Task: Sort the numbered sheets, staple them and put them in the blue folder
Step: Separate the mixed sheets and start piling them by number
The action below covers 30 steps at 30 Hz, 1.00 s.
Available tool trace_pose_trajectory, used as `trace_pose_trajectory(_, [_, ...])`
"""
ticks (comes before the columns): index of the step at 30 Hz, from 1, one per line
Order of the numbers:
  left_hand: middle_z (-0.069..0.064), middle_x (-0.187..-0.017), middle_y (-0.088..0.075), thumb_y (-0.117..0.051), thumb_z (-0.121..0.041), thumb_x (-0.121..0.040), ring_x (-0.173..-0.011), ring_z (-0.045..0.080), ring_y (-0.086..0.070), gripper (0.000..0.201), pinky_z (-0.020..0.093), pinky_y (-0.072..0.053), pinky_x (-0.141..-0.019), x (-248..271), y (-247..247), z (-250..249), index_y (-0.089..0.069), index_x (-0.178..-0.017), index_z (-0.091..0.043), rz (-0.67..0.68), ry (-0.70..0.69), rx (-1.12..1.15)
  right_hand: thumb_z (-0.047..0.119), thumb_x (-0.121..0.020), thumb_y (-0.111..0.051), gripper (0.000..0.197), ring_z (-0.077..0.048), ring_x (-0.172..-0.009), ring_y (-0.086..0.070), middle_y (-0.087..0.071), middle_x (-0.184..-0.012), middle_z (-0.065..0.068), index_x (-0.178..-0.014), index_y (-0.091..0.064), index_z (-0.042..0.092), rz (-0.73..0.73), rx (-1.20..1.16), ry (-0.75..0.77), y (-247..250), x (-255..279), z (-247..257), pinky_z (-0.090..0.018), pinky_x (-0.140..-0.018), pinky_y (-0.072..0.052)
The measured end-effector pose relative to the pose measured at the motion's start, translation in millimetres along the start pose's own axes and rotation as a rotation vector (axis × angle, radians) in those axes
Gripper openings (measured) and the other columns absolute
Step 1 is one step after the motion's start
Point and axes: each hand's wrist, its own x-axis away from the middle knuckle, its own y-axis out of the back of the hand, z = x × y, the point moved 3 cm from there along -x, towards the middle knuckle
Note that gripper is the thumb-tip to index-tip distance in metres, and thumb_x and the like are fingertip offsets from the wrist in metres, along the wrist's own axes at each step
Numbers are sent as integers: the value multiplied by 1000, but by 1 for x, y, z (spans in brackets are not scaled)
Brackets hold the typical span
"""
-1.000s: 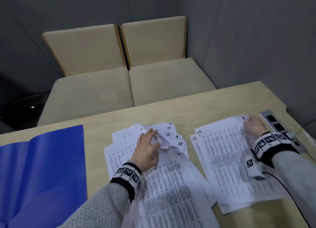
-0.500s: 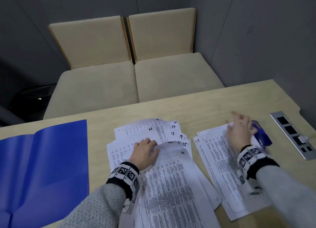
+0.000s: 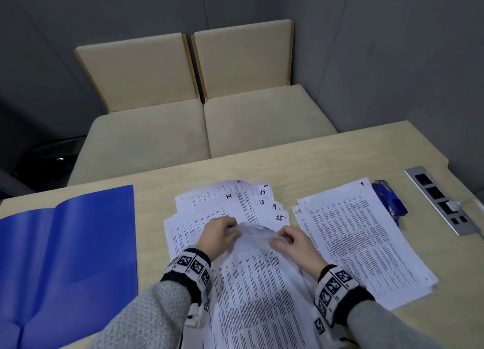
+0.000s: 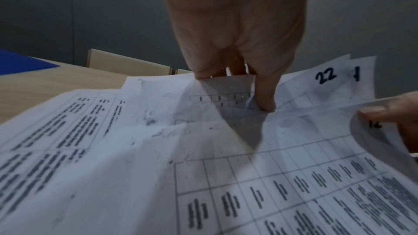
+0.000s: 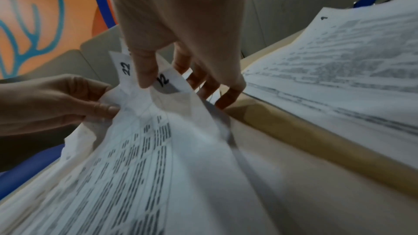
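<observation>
Both hands worked the loose heap of numbered sheets (image 3: 225, 212) in the middle of the desk (image 3: 301, 165), near its front edge; the left hand (image 3: 218, 234) pinched the raised top edge of a few lifted sheets, fingers curled round the paper; the right hand (image 3: 290, 241) pinched the corner of the sheet marked 12 (image 5: 164, 79) between thumb and fingers, peeling it off the one marked 22 (image 5: 125, 68) just behind. A second pile (image 3: 364, 241), topped by a sheet marked 1, lay towards the right edge, with the blue stapler (image 3: 390, 202) just beside its far right corner; the blue folder (image 3: 65, 257) lay open at the left edge, well apart from both piles. The heap was fanned, with 14, 17, 13, 9 and 25 showing at its far side, so sorting looked far from done. The lifted paper was already buckled where the left hand gripped it; a hard pull on the 12 could crease or tear it; two sheets clinging together could come away as one and land out of order; a sleeve dragging over the heap could slide it off the front edge.
</observation>
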Motion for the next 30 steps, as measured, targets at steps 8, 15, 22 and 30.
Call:
trace_pose_trajectory(8, [-7,-54,-40,-78,-23,-73,-44,3,-37,39,15,-27,-41,-10,12,9,-42,-61,-17,63,195,165,12,-82,-69,29,-8,-71,-48,-51,-87,4,-102,-50,21,-136,40,-24,1,-4,-5,-19,-65,-41])
trace_pose_trajectory(15, [-8,-47,-45,-61,-32,-90,-46,9,-43,39,24,-38,-53,-13,15,17,-49,-54,-23,112,210,406,7,-81,-69,21,-10,-70,-48,-53,-76,6,-78,-53,21,-199,-51,-24,-5,4,-17,-21,-65,-41])
trace_pose_trajectory(22, [8,-78,-56,-43,-44,-95,-72,18,-56,44,33,-50,-72,-16,15,10,-62,-71,-12,139,166,272,3,-84,-64,25,-11,-90,-55,-56,-94,6,-101,-58,20,-54,-172,-27,-7,2,-11,-30,-87,-48])
trace_pose_trajectory(30, [6,-127,-45,-60,-28,-84,-118,25,-42,57,44,-31,-105,-38,21,36,-39,-136,-20,-39,206,-218,5,-85,-64,10,-9,-69,-50,-55,-73,1,-78,-57,7,20,-132,32,-19,0,-10,-23,-69,-41])
